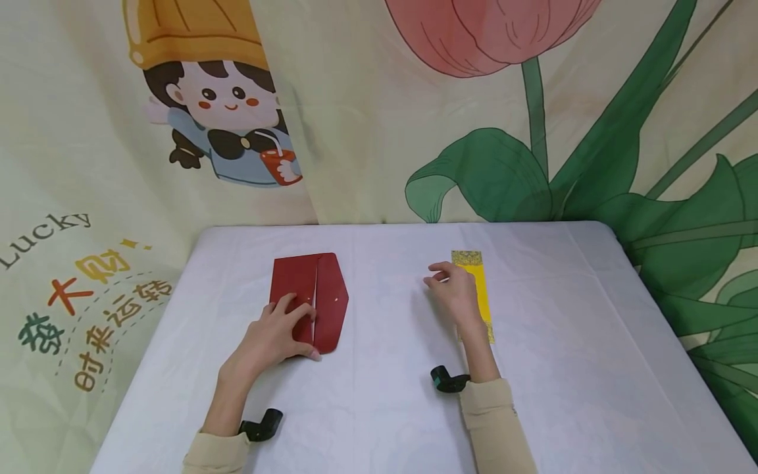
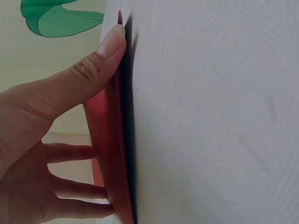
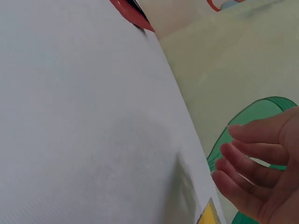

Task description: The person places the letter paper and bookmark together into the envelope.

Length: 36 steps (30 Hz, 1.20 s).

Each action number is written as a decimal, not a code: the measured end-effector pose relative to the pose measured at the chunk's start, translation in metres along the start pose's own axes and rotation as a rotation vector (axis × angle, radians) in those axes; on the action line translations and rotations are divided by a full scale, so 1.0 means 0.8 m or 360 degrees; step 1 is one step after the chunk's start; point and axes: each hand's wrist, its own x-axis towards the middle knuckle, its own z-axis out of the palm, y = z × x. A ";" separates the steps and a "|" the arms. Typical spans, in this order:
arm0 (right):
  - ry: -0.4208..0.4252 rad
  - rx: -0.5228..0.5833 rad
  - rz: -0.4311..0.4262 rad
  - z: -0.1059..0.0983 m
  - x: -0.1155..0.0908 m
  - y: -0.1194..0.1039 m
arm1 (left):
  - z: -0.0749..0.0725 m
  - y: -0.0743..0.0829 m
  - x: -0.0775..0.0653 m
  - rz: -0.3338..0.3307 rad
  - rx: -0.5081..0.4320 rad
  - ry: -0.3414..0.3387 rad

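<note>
A red envelope [image 1: 294, 276] lies left of the middle of the table, its pointed flap [image 1: 334, 303] folded out to the right. My left hand [image 1: 272, 332] holds it by its near part. The thumb lies along the near edge, and the bent fingers rest on top, close to the slit beside the flap. In the left wrist view, a dark shadow runs under the edge of the envelope. My right hand [image 1: 456, 293] hovers over a yellow strip [image 1: 485, 293] with patterned ends, its fingers loosely curled and nothing in them. The hand covers part of the strip.
A white cloth covers the table [image 1: 379, 408]. Behind its far edge hangs a printed curtain [image 1: 355, 131] with a cartoon figure, a tulip and leaves. A black wrist camera [image 1: 262, 426] sits on my left wrist, another [image 1: 449, 380] on my right.
</note>
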 end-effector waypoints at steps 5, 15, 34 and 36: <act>0.0085 -0.0099 0.0048 -0.020 0.002 0.014 | 0.000 -0.001 0.000 -0.0005 -0.0002 -0.0005; 0.0154 -0.0250 0.0337 -0.058 0.005 0.041 | -0.003 0.000 0.000 -0.0006 -0.0006 -0.0022; 0.0100 -0.0513 0.0464 -0.062 0.000 0.056 | -0.001 0.001 0.001 -0.0009 0.0004 -0.0031; 0.0065 -0.0545 0.0459 -0.062 0.001 0.057 | -0.001 0.001 0.001 -0.0007 0.0007 -0.0029</act>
